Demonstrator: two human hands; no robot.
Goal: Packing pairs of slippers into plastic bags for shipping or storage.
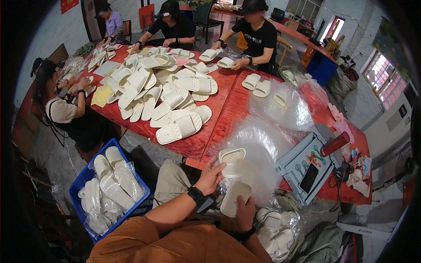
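**A:** What's the surface and room looking like?

**B:** I'm looking down on a long red table [228, 109] in a workshop with pale walls and a window at the right. A heap of white slippers [162, 94] is lying across it, and clear plastic bags [272, 127] are spreading over the near end beside a grey sealing machine [307, 164]. A blue crate [83, 179] of bagged slippers is sitting on the floor to my left. Other people are sitting round the far side, handling slippers.

**A:** Fingers?

**B:** My left hand [210, 175] is gripping the upper white slipper [232, 160], fingers curled round its edge, just off the table's near edge. My right hand [244, 212] is closing round the lower white slipper [234, 197] from below, thumb side up. The two slippers are sitting one just above the other, nearly touching, above my lap.
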